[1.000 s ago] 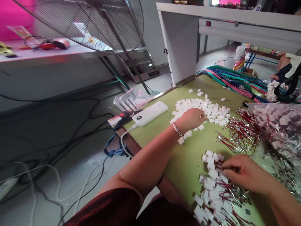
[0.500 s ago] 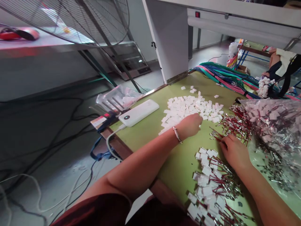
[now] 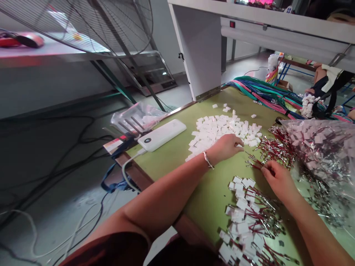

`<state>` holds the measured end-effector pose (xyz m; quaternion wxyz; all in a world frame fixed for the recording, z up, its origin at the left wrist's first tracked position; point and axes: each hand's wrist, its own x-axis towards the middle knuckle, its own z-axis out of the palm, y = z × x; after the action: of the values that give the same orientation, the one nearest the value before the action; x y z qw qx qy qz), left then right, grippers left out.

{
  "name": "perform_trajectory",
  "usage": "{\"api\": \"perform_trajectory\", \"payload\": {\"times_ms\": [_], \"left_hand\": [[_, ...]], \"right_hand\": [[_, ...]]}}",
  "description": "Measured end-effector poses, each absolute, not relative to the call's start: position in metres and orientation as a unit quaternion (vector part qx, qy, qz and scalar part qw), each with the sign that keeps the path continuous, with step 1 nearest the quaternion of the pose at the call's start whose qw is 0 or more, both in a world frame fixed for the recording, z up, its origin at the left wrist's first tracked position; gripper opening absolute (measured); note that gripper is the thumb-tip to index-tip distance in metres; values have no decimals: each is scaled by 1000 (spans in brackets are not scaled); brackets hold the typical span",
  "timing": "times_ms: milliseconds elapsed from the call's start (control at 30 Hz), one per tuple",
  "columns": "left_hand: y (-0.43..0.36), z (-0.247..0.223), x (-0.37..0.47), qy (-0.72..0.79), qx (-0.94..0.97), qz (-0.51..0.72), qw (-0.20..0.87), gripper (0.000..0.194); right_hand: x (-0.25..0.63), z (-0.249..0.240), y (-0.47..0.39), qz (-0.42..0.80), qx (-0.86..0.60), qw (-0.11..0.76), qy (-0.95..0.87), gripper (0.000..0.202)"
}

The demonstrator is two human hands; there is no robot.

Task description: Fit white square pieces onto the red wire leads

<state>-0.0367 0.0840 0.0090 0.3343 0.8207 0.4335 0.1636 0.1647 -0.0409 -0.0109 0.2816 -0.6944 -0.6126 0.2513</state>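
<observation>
My left hand (image 3: pixel 226 147) is closed in a pinch at the near right edge of a pile of white plastic connector housings (image 3: pixel 213 129). A small white connector housing shows between its fingertips. My right hand (image 3: pixel 279 179) pinches the end of a short dark red wire (image 3: pixel 256 166), next to a heap of red wires with metal terminals (image 3: pixel 277 147). Nearer to me, several white housings with red wires fitted in them (image 3: pixel 242 214) lie in an overlapping row on the green tabletop (image 3: pixel 205 201).
A clear plastic bag (image 3: pixel 324 147) of wired housings lies at the right. Bundled green, blue and pink cables (image 3: pixel 266 92) run along the back. A white power bank (image 3: pixel 163 135) with a cable sits at the left edge, near a fan (image 3: pixel 111 26). Another person sits far right.
My left hand has shifted slightly right, and the white housing at its fingertips shows more. My right hand has moved a little, now pinching a wire beside the heap. The view has tilted slightly.
</observation>
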Motion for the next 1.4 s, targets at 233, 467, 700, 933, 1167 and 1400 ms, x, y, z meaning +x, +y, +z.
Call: {"api": "perform_trajectory", "payload": {"times_ms": [233, 467, 700, 933, 1167, 1400], "left_hand": [[65, 12, -20, 402, 529, 224, 713, 16], [58, 5, -13, 367, 427, 242, 790, 7], [60, 3, -18, 299, 452, 223, 810, 7], [58, 4, -19, 236, 608, 198, 732, 9], [48, 7, -13, 221, 642, 166, 715, 3], [39, 4, -4, 270, 647, 151, 697, 2]], "right_hand": [[161, 0, -46, 411, -641, 354, -543, 28], [154, -1, -49, 422, -631, 336, -557, 31], [154, 3, -47, 521, -636, 326, -466, 33], [154, 12, -49, 668, -577, 336, -329, 33], [153, 2, -50, 481, -595, 351, -540, 42], [156, -10, -52, 393, -632, 339, -576, 45]]}}
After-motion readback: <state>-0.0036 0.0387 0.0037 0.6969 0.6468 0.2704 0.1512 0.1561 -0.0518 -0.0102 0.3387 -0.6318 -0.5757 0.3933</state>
